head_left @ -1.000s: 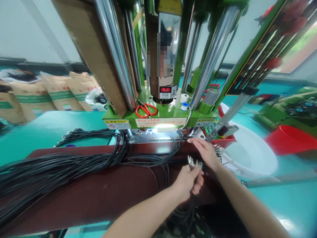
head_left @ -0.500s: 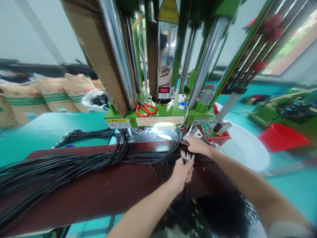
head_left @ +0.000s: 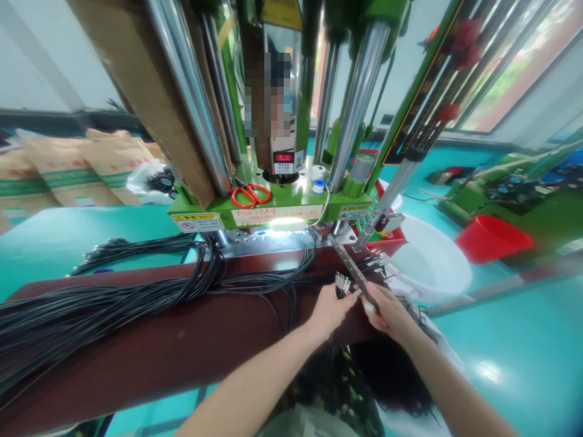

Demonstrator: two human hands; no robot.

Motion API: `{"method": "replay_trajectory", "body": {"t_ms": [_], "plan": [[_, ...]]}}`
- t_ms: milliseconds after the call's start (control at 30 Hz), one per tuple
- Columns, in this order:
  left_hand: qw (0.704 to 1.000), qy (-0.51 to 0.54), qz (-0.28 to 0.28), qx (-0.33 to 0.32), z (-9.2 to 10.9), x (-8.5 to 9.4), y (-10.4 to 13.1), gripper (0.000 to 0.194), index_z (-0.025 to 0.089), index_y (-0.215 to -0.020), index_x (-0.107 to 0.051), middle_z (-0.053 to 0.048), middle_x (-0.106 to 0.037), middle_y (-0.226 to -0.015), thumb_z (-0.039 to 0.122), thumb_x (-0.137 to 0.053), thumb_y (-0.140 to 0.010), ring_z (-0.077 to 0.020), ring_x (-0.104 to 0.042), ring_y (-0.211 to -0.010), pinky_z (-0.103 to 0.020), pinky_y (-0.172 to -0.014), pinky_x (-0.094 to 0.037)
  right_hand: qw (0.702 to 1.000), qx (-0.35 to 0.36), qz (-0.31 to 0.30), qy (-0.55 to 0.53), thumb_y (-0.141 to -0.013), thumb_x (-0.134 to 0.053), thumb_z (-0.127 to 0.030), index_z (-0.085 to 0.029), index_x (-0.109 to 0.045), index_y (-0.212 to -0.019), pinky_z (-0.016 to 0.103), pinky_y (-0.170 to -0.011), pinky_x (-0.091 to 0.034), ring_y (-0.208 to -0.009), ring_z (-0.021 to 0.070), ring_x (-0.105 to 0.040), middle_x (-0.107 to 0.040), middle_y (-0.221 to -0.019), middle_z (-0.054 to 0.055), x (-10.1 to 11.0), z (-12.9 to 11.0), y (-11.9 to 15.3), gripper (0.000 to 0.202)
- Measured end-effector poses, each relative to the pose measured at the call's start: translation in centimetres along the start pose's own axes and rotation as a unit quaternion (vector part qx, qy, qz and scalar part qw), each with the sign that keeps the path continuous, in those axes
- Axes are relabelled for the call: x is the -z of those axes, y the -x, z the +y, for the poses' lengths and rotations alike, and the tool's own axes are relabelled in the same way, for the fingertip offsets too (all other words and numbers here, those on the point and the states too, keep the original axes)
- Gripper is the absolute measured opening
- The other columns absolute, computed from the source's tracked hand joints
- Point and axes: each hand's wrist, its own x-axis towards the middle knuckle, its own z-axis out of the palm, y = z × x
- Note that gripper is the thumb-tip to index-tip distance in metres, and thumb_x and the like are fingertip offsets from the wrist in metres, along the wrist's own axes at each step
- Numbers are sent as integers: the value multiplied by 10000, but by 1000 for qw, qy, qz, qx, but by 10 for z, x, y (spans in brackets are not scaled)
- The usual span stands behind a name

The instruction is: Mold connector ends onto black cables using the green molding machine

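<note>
Black cables with silver metal tips (head_left: 342, 284): gathered in the left grip (head_left: 328, 309), tips upright and fanned just past the fingers, probably so each end stays easy to reach.
Left grip: closed around that bunch, near the tips, which likely keeps the ends level.
Slim grey metal bar (head_left: 350, 264): held slantwise by its near end in the right grip (head_left: 387, 312), the far end reaching toward the press bed; a hold there seems to leave most of its length free.
Right grip: closed on the bar, just beside the left grip, the fingers of both almost meeting.
Long black cable bundle (head_left: 113, 309): stretched out left of both grips along the dark red-brown counter (head_left: 136, 370), perhaps laid lengthwise against tangling.
Green press base (head_left: 218, 209): beyond the grips, a bright white lamp (head_left: 289, 223) at its front edge, presumably lighting the bed.
Red-handled scissors (head_left: 251, 194): on the base, beyond and left of the grips, seemingly parked within reach.
Blue-and-white spool (head_left: 319, 186): also there, right of the scissors.
</note>
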Motion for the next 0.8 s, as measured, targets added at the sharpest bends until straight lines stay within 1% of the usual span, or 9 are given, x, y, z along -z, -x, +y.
{"method": "replay_trajectory", "body": {"t_ms": [100, 233, 300, 400, 500, 567, 633, 733, 800], "plan": [[999, -36, -15, -18, -1, -3, -2, 190, 155, -641, -487, 76, -386, -416, 315, -586, -664, -38, -306, -340, -170, -344, -217, 999, 12, 32, -28, -793, -447, -519, -180, -477, -748, 157, -259, -110, -238, 26, -191, -344, -361, -106, -4, 4, 0, 343], [998, -61, -1, -29, -4, -4, -4, 172, 152, -620, -505, 71, -390, -411, 296, -587, -664, -49, -330, -373, -179, -375, -243, 999, 2, 44, -3, -799, -451, -488, -179, -484, -675, 170, -271, -95, -260, 28, -197, -343, -377, -90, -5, 3, 0, 335], [997, -68, 5, -39, -6, -4, -5, 165, 152, -609, -509, 72, -389, -406, 286, -591, -661, -52, -338, -381, -182, -388, -253, 999, 1, 50, 8, -789, -470, -474, -182, -516, -726, 174, -279, -116, -292, 35, -230, -372, -424, -77, -6, 3, 0, 302], [996, -68, 6, -54, -10, -3, -5, 155, 153, -611, -512, 77, -382, -403, 275, -592, -662, -47, -323, -366, -185, -388, -255, 996, 27, 79, 39, -752, -515, -473, -181, -558, -857, 169, -306, -201, -394, 61, -354, -456, -531, -37, -9, 3, 3, 312], [997, -55, -8, -44, -9, -1, -1, 183, 153, -635, -507, 71, -403, -413, 315, -574, -687, -49, -329, -337, -190, -366, -262, 994, 21, 95, 41, -727, -540, -485, -174, -575, -942, 168, -322, -221, -431, 70, -370, -454, -542, -33, -13, 4, 4, 379], [999, -19, -7, -39, -4, 2, 2, 229, 144, -656, -509, 37, -472, -479, 363, -558, -707, -66, -404, -377, -195, -378, -316, 996, 11, 93, 7, -715, -558, -488, -174, -575, -988, 165, -325, -207, -426, 66, -358, -456, -543, -33, -12, 6, 3, 416], [997, 48, 23, -49, 4, 6, 3, 267, 141, -704, -509, 24, -493, -529, 406, -545, -723, -74, -445, -422, -199, -402, -359, 995, 18, 92, -40, -702, -588, -471, -187, -562, -1040, 156, -331, -203, -436, 63, -371, -478, -571, -28, -9, 8, 2, 442], [985, 151, 64, -48, 14, 9, 3, 294, 172, -784, -457, 85, -384, -465, 456, -522, -739, -52, -356, -359, -178, -359, -305, 991, 1, 105, -85, -696, -608, -436, -220, -527, -1116, 142, -316, -189, -401, 52, -362, -485, -570, -36, -6, 9, 0, 479], [982, 179, 60, -20, 15, 7, 2, 303, 202, -795, -402, 112, -321, -442, 482, -505, -742, -40, -281, -323, -159, -325, -233, 990, -17, 107, -91, -704, -601, -427, -225, -507, -1150, 139, -296, -175, -353, 40, -325, -473, -535, -49, -5, 8, 1, 499]]}}
